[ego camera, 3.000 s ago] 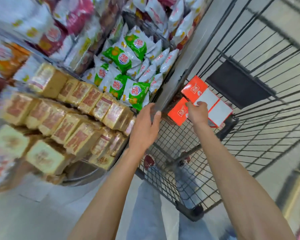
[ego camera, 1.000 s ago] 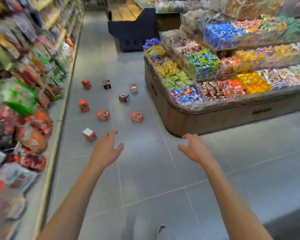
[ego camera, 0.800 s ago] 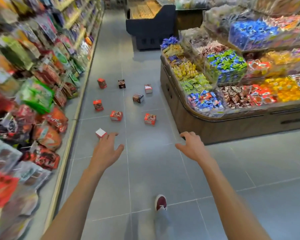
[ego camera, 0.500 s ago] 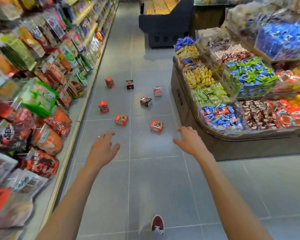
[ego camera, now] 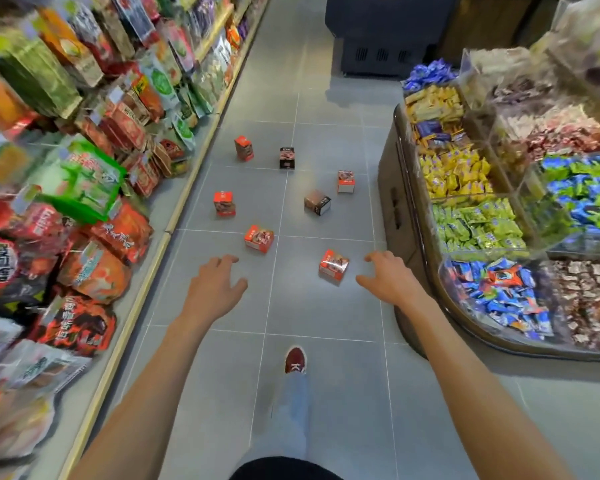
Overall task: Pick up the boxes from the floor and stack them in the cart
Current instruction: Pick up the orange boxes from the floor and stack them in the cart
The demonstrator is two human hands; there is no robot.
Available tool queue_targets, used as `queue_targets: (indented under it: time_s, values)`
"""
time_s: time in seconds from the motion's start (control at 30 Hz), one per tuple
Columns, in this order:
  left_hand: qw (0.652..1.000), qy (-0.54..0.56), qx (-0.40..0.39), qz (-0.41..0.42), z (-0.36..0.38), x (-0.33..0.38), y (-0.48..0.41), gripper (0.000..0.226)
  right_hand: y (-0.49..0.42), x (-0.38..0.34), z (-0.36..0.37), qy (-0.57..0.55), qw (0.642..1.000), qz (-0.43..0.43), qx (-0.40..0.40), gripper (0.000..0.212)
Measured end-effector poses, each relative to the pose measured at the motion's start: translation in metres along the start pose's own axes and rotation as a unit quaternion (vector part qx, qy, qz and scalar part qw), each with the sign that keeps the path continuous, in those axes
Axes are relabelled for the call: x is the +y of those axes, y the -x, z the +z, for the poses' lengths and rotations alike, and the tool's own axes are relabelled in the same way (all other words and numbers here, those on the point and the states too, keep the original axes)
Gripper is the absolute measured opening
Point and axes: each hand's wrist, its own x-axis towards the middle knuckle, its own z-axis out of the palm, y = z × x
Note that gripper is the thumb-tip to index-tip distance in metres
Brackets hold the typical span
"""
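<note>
A: What's nearest?

B: A leg (ego camera: 290, 410) in light jeans and a dark red shoe (ego camera: 295, 360), planted on the grey tiled floor (ego camera: 309, 306), low in the middle.

A: And the hands?

B: Both arms reach forward, palms down. The left grip (ego camera: 215, 285) hangs above the floor, fingers spread and loosely bent, holding nothing. The right grip (ego camera: 387, 277) is the same: fingers loose and apart, nothing in it.

A: Where are the boxes?

B: All on the floor, seven of them, scattered apart. The nearest red box (ego camera: 333, 266) lies just left of the right grip, and I cannot see any contact between them. A second red box (ego camera: 258, 239) lies just beyond the left grip. Farther on, a third red box (ego camera: 224, 203) stands upright on the left, a brown box (ego camera: 317, 201) sits tilted on the right, and a red-and-white box (ego camera: 345, 181) stands just beyond that. Farthest are a fourth red box (ego camera: 244, 148) and a black box (ego camera: 287, 158), near each other but not touching.

A: What lines the aisle?

B: Shelves (ego camera: 146, 271) packed with snack bags (ego camera: 84, 181) run along the left, blurred close by. On the right stands a curved counter (ego camera: 395, 202) with clear bins of wrapped sweets (ego camera: 478, 223). A dark cabinet (ego camera: 378, 36) stands at the far end.
</note>
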Motion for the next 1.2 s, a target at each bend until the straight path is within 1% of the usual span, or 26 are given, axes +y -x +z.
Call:
queue_targets:
  time_s: [0.27,0.4,0.63,0.93,1.03,1.2]
  values:
    - [0.999,-0.004,-0.053,-0.001,0.01,0.014,-0.159,0.053,-0.132,-0.005,-0.038,0.024,0.999,0.033,-0.035,0.062]
    - [0.996,-0.039,-0.075,0.001,0.01,0.021,-0.226,0.053,-0.196,-0.008,-0.045,0.013,0.998,0.042,-0.037,0.061]
    - [0.985,-0.112,-0.127,0.018,0.021,0.022,-0.32,0.052,-0.287,-0.001,-0.023,-0.012,0.995,0.057,-0.084,0.054]
    - [0.958,-0.186,-0.215,0.039,0.062,0.024,-0.453,0.054,-0.41,0.02,-0.003,-0.054,0.981,0.107,-0.153,0.065]
    - [0.956,-0.189,-0.22,0.053,0.082,0.022,-0.495,0.055,-0.449,0.025,0.001,-0.049,0.98,0.109,-0.159,0.066]
    - [0.951,-0.196,-0.227,0.077,0.116,0.008,-0.542,0.05,-0.508,0.028,0.027,-0.037,0.98,0.124,-0.153,0.065]
